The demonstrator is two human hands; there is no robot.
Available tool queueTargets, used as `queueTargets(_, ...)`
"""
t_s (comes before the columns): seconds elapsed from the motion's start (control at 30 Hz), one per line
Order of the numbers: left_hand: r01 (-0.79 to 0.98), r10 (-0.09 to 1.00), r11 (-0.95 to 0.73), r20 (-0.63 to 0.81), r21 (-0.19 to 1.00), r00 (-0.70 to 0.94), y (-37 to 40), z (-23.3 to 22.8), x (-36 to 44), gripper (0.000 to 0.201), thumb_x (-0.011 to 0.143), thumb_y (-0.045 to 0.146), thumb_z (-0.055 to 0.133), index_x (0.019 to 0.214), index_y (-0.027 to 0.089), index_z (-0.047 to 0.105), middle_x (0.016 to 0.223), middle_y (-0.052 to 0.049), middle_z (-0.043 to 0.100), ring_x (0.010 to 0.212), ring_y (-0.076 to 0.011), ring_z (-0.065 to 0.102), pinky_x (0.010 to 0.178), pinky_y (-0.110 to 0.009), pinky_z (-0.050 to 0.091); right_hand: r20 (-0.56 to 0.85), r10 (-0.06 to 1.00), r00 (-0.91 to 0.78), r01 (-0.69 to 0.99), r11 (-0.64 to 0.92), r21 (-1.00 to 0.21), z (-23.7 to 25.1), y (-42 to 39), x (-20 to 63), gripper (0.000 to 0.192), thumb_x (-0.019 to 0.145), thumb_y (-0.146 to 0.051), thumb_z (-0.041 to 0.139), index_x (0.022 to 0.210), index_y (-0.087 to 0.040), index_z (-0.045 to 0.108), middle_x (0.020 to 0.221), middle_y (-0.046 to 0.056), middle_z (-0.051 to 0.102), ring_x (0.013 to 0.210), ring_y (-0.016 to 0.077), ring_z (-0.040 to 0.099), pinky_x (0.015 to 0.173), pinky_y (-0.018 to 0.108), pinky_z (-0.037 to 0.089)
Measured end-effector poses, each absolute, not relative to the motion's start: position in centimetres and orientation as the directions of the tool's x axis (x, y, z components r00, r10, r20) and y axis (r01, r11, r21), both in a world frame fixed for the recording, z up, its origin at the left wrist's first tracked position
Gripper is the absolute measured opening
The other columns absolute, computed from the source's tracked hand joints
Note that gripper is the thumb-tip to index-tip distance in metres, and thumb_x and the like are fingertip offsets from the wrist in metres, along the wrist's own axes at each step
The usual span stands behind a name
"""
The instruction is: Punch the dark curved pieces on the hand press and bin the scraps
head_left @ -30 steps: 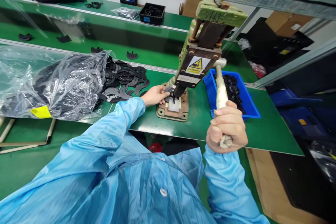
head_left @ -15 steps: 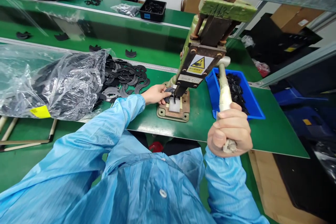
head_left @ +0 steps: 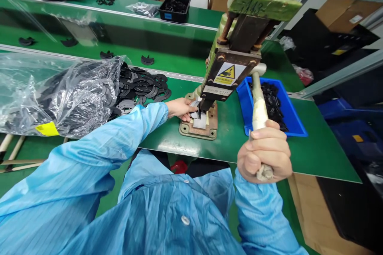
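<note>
Nearest you, your right hand (head_left: 265, 151) has its fingers wrapped around the lever handle (head_left: 259, 107) of the press (head_left: 233, 57), with the blue bin (head_left: 290, 111) of black parts just beyond them. Your left hand (head_left: 181, 107) pinches a curved piece (head_left: 194, 109) narrowly at its fingertips, over the press base (head_left: 197, 132). Left of those fingers, loose curved pieces (head_left: 143, 85) lie on the worktop (head_left: 227, 133) beside a clear bag (head_left: 74, 99); well beyond them stands a black tray (head_left: 179, 16).
</note>
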State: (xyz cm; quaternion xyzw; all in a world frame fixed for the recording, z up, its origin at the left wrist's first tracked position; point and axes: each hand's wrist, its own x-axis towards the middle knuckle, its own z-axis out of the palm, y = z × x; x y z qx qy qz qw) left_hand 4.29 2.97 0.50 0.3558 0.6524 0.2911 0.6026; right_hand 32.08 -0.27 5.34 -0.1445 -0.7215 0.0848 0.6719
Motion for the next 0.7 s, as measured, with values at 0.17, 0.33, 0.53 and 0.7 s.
queueTargets(0.17,0.055,0.839,0.543,-0.544,0.838,0.022,2.7,0.3,4.1,0.025,0.093,0.034,0.084,0.094,0.016,0.066,0.067,-0.005,0.075,0.056,-0.0167,0.075,0.052,-0.020,0.057,0.943,0.320,-0.089,0.105,0.945,-0.311,5.5,-0.2,32.4,0.029,0.090,-0.042,0.069,0.068,-0.028,0.058,0.064,-0.005,0.061,0.075,0.0199,0.068,0.100,0.062,0.060)
queueTargets(0.33,0.057,0.923,0.379,-0.382,0.923,0.049,2.5,0.0,2.5,0.026,0.091,0.032,0.086,0.098,0.015,0.068,0.079,-0.004,0.077,0.061,-0.0133,0.073,0.051,-0.018,0.057,0.944,0.310,-0.117,0.104,0.949,-0.299,5.6,-0.1,32.7,0.029,0.091,-0.042,0.069,0.069,-0.028,0.058,0.064,-0.006,0.062,0.076,0.0198,0.069,0.100,0.061,0.060)
queueTargets(0.53,0.102,0.964,0.249,-0.256,0.963,0.067,2.5,-0.6,2.2,0.026,0.088,0.025,0.087,0.093,0.013,0.065,0.075,-0.001,0.073,0.061,-0.0103,0.069,0.050,-0.017,0.056,0.946,0.314,-0.087,0.086,0.948,-0.306,5.4,-0.1,32.3,0.030,0.091,-0.042,0.069,0.068,-0.027,0.057,0.065,-0.005,0.060,0.077,0.0190,0.069,0.101,0.061,0.059)
queueTargets(0.7,0.130,0.964,0.256,-0.262,0.958,0.034,2.7,-1.1,2.6,0.026,0.088,0.024,0.087,0.088,0.014,0.063,0.074,-0.001,0.072,0.057,-0.0092,0.066,0.049,-0.017,0.054,0.946,0.314,-0.080,0.096,0.947,-0.306,5.4,-0.2,32.3,0.032,0.090,-0.041,0.070,0.066,-0.026,0.055,0.063,-0.005,0.060,0.075,0.0190,0.068,0.100,0.061,0.059)
